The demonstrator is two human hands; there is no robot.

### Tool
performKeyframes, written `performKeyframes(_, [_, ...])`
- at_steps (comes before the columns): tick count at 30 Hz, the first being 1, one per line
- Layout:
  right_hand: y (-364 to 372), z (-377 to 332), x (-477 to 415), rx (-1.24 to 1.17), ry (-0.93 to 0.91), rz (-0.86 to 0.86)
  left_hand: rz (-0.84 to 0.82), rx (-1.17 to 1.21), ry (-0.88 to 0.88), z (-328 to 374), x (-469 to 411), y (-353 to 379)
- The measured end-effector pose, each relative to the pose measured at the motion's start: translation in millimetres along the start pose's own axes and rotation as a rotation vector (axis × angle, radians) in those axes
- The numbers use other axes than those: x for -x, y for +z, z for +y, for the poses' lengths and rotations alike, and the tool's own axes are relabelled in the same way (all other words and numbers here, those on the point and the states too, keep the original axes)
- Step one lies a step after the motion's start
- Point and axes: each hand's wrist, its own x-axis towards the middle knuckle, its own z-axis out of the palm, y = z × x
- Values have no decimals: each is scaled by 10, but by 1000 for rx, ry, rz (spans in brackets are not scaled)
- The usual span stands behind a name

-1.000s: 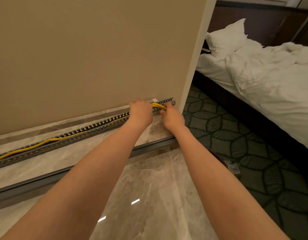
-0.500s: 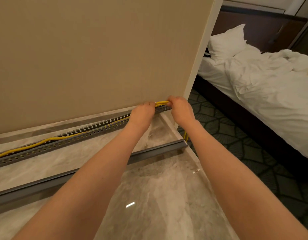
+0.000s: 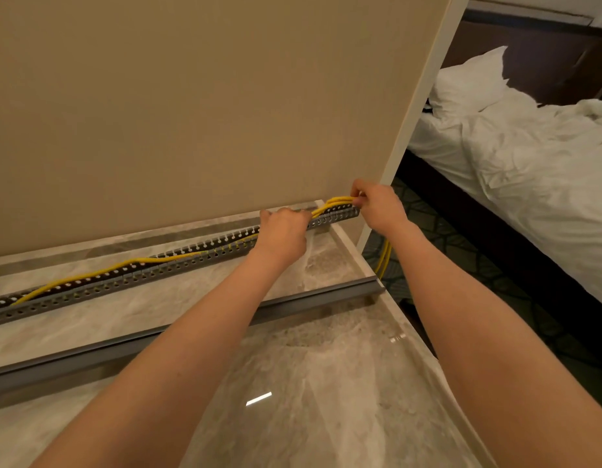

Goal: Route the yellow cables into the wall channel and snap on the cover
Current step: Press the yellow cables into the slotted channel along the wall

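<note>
You are pinching the thin yellow cables (image 3: 338, 199) in your right hand (image 3: 377, 207) at the right end of the grey slotted plastic channel (image 3: 130, 282) while your left hand (image 3: 282, 231), grip hidden, is curling over them inside it; tension them gently, seating every strand below the rim.

We stretch both bare arms forward. Our left forearm (image 3: 191, 332) rises from the lower left with the wrist straight. Our left hand (image 3: 282, 233) lies back-up, its fingers curled forward and down over the yellow cables (image 3: 338, 199), fingertips hidden from us. Our right forearm (image 3: 478, 315) comes up from the lower right and bends slightly inward at the wrist. Our right hand (image 3: 382, 207) sits a little farther out than the left, its thumb and curled fingers pinching the same cables. The hands are near each other but do not touch.
</note>
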Motion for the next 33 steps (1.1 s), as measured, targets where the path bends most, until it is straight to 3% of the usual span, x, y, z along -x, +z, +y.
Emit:
performKeyframes(4, [45,-124,-19,32,-86,-97,-25,-21,48,-35,-36,-56])
performKeyframes(14, [72,-231,-62,185,-204,-101,-68,47,58,-40,-40,-68])
performKeyframes(25, [137,-266,-52,-15,7,26,-96,89,31,57,75,-81])
performKeyframes(33, [320,-380,273,319,-118,103,-175,144,17,42,140,-133])
